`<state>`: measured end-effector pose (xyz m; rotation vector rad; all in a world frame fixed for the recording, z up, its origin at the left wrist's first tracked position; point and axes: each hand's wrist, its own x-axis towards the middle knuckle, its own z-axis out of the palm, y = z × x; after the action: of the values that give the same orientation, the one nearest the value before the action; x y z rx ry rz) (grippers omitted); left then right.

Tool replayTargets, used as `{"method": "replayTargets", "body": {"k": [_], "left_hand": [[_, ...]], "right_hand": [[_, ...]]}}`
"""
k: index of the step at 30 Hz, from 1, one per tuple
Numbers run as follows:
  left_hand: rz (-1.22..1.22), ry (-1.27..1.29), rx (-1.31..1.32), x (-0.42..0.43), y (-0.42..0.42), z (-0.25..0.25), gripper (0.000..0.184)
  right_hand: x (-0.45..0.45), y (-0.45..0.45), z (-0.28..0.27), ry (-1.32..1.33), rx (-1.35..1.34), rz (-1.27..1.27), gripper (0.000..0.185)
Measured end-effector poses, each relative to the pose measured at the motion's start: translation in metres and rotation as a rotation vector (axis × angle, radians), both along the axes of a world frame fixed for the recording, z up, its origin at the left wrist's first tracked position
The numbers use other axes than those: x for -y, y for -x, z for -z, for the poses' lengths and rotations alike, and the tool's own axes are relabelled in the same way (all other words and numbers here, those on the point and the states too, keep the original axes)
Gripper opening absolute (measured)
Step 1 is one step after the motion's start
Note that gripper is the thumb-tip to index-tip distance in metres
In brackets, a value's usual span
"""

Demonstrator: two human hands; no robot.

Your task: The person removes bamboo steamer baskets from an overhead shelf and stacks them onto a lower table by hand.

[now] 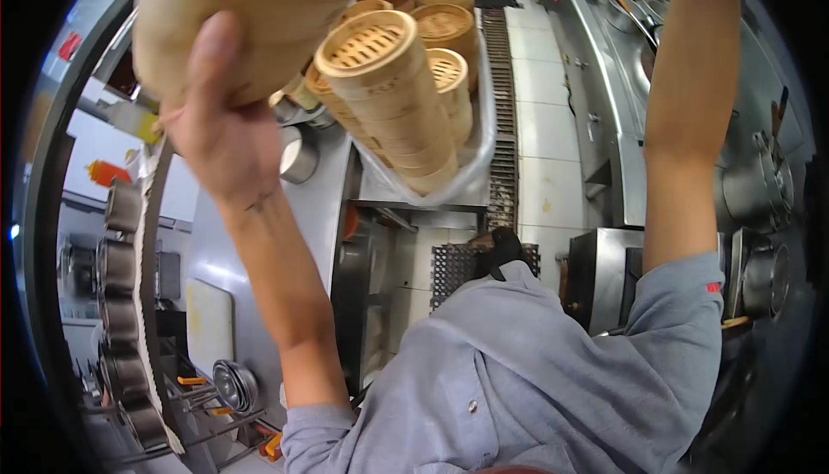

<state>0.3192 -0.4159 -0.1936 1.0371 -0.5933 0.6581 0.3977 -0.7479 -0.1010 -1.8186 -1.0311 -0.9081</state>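
My left hand (226, 124) is raised at the upper left, its thumb pressed on the side of a large, pale wooden steamer basket (250, 25) that is cut off by the top edge. My right forearm (686, 120) reaches up at the right, and the hand is beyond the top edge of the view. In front of me, a tall stack of bamboo steamers (397, 103) with a slatted top stands among other steamer stacks (442, 34) on plastic sheeting.
A metal counter (250, 241) on the left bears a white cutting board (210, 323) and a metal pot (298, 154). Metal cups (117, 267) line a shelf. Along the right runs a steel cooking station (604, 129) with pans. Between them lies a tiled floor (548, 154) with a drain grate (502, 111).
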Motion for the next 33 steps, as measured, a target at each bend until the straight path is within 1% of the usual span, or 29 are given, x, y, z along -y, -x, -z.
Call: {"method": "replayTargets", "body": {"k": [1, 2, 3, 4, 5, 6, 7, 8, 9, 11, 12, 13, 15, 18, 19, 21, 22, 24, 25, 27, 28, 29, 31, 32, 33], "left_hand": [[-0.056, -0.138, -0.062, 0.02, -0.01, 0.011, 0.05], [-0.039, -0.119, 0.024, 0.043, -0.023, 0.022, 0.048], [0.06, -0.088, 0.0, 0.064, -0.035, 0.035, 0.043], [0.081, -0.205, -0.133, 0.083, -0.036, 0.046, 0.04], [0.076, -0.121, -0.12, 0.108, -0.046, 0.056, 0.026], [0.174, -0.076, -0.193, 0.126, -0.053, 0.068, 0.029], [0.153, -0.091, -0.244, 0.142, -0.06, 0.081, 0.031], [0.197, 0.016, -0.202, 0.16, -0.076, 0.101, 0.033], [0.184, 0.011, -0.285, 0.171, -0.083, 0.113, 0.034], [0.219, 0.09, -0.335, 0.189, -0.109, 0.144, 0.036], [0.195, 0.103, -0.331, 0.193, -0.121, 0.158, 0.036], [0.191, 0.135, -0.357, 0.197, -0.131, 0.17, 0.037], [0.167, 0.182, -0.389, 0.204, -0.15, 0.192, 0.037], [0.124, 0.267, -0.466, 0.199, -0.168, 0.221, 0.043], [0.1, 0.275, -0.464, 0.197, -0.174, 0.23, 0.043], [0.087, 0.394, -0.496, 0.192, -0.184, 0.248, 0.048], [0.118, 0.424, -0.514, 0.188, -0.188, 0.256, 0.05], [0.091, 0.48, -0.501, 0.186, -0.195, 0.263, 0.05], [0.083, 0.529, -0.491, 0.185, -0.197, 0.266, 0.051], [0.065, 0.538, -0.497, 0.178, -0.208, 0.275, 0.052], [0.064, 0.535, -0.5, 0.176, -0.211, 0.28, 0.054], [0.06, 0.541, -0.501, 0.176, -0.214, 0.285, 0.054], [0.019, 0.595, -0.458, 0.175, -0.22, 0.293, 0.057], [0.011, 0.6, -0.459, 0.172, -0.222, 0.294, 0.057], [-0.012, 0.618, -0.473, 0.17, -0.224, 0.295, 0.058]], "right_hand": [[0.027, -0.002, 0.012, -0.022, -0.012, 0.035, 0.077], [0.055, -0.006, 0.022, -0.045, -0.022, 0.06, 0.077], [0.087, -0.013, 0.033, -0.068, -0.035, 0.087, 0.077], [0.116, -0.021, 0.047, -0.088, -0.05, 0.104, 0.078], [0.144, -0.031, 0.058, -0.109, -0.061, 0.115, 0.078], [0.168, -0.044, 0.069, -0.125, -0.078, 0.116, 0.079], [0.19, -0.059, 0.08, -0.137, -0.089, 0.108, 0.079], [0.209, -0.076, 0.091, -0.146, -0.109, 0.093, 0.079], [0.226, -0.094, 0.103, -0.153, -0.134, 0.071, 0.08], [0.241, -0.13, 0.127, -0.133, -0.222, -0.012, 0.08], [0.244, -0.151, 0.138, -0.105, -0.28, -0.069, 0.068], [0.244, -0.17, 0.147, -0.078, -0.339, -0.122, 0.057], [0.221, -0.194, 0.159, -0.051, -0.412, -0.152, 0.052], [0.189, -0.242, 0.173, 0.047, -0.526, -0.148, 0.051], [0.176, -0.257, 0.174, 0.056, -0.527, -0.172, 0.051], [0.148, -0.279, 0.175, 0.252, -0.573, -0.104, 0.051], [0.132, -0.283, 0.174, 0.259, -0.573, -0.122, 0.051], [0.101, -0.288, 0.169, 0.262, -0.573, -0.237, 0.056], [0.09, -0.291, 0.164, 0.27, -0.576, -0.251, 0.056], [0.072, -0.304, 0.153, 0.34, -0.511, -0.253, 0.053], [0.074, -0.334, 0.155, 0.469, -0.555, -0.172, 0.057], [0.06, -0.318, 0.142, 0.475, -0.557, -0.176, 0.057], [0.029, -0.281, 0.115, 0.457, -0.534, -0.182, 0.051], [0.016, -0.271, 0.112, 0.317, -0.519, -0.342, 0.046], [0.006, -0.27, 0.107, 0.322, -0.523, -0.351, 0.046]]}}
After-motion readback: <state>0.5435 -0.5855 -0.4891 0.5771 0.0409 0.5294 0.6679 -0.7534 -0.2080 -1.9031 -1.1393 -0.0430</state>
